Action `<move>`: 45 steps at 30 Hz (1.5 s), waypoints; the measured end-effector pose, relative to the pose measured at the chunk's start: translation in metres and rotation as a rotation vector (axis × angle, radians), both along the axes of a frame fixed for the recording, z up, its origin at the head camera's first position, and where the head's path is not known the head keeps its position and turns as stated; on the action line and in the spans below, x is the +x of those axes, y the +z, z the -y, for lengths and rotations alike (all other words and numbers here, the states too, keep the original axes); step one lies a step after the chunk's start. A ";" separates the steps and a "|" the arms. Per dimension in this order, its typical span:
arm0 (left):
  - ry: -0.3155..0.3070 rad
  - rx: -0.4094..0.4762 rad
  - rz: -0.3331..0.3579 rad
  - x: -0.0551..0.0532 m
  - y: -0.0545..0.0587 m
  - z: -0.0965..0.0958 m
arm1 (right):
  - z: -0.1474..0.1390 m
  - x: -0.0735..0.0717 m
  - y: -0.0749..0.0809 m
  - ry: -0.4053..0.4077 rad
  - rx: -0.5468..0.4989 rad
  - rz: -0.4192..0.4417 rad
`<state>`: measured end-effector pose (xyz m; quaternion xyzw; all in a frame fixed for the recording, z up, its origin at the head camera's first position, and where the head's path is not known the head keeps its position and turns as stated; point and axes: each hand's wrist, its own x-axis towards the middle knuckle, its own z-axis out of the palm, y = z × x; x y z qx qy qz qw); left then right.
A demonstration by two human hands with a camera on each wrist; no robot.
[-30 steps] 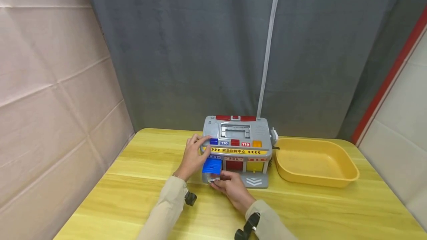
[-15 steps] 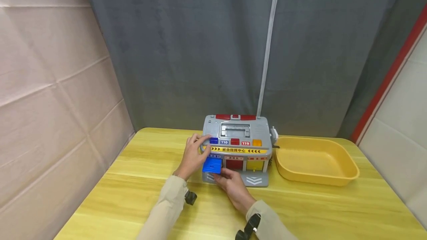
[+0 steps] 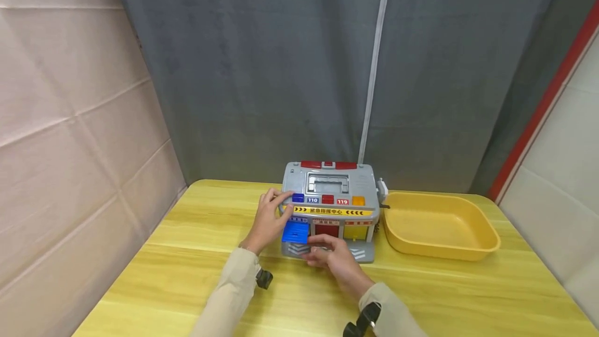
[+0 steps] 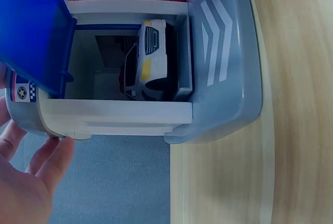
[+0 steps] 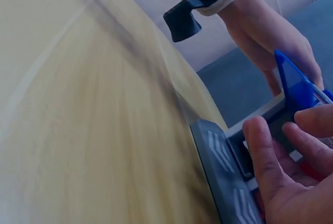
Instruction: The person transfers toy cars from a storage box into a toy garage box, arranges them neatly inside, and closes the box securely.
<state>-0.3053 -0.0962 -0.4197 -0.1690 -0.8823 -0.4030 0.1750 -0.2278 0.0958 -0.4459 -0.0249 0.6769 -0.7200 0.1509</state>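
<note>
A grey toy rescue station stands on the wooden table. Its blue door is swung up, over the left bay. Inside that bay, seen in the left wrist view, sits a white toy car with yellow marks, its front facing outward. My left hand grips the station's upper left corner, with a fingertip at the blue button. Just in front of the bay is my right hand; its thumb and fingers are apart and hold nothing.
To the right of the station lies a yellow plastic tray. A red door and a yellow door are down on the other bays. A white part sticks out from the station's right side. A grey curtain hangs behind the table.
The toy car went from under the right fingers into the left bay. My right hand let go of it and drew back to the right. The left hand stayed on the station.
</note>
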 end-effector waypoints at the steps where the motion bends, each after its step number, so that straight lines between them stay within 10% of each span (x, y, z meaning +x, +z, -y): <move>1: -0.005 0.000 0.000 0.000 0.000 0.001 | -0.002 0.000 0.001 0.000 0.015 -0.015; 15: -0.075 -0.044 0.112 0.002 0.002 0.010 | -0.031 0.004 0.026 -0.029 0.226 -0.202; 22: -0.116 -0.076 0.132 0.002 0.004 0.012 | -0.054 0.007 0.050 0.025 0.517 -0.487; 32: -0.147 -0.136 0.182 0.002 0.012 0.017 | -0.089 -0.015 0.069 -0.257 0.822 -1.023; 37: -0.160 -0.175 0.224 0.006 0.019 0.019 | -0.102 -0.030 0.060 -0.293 0.937 -0.933; 45: -0.148 -0.210 0.192 0.007 0.024 0.013 | -0.111 -0.038 0.049 -0.269 0.829 -0.775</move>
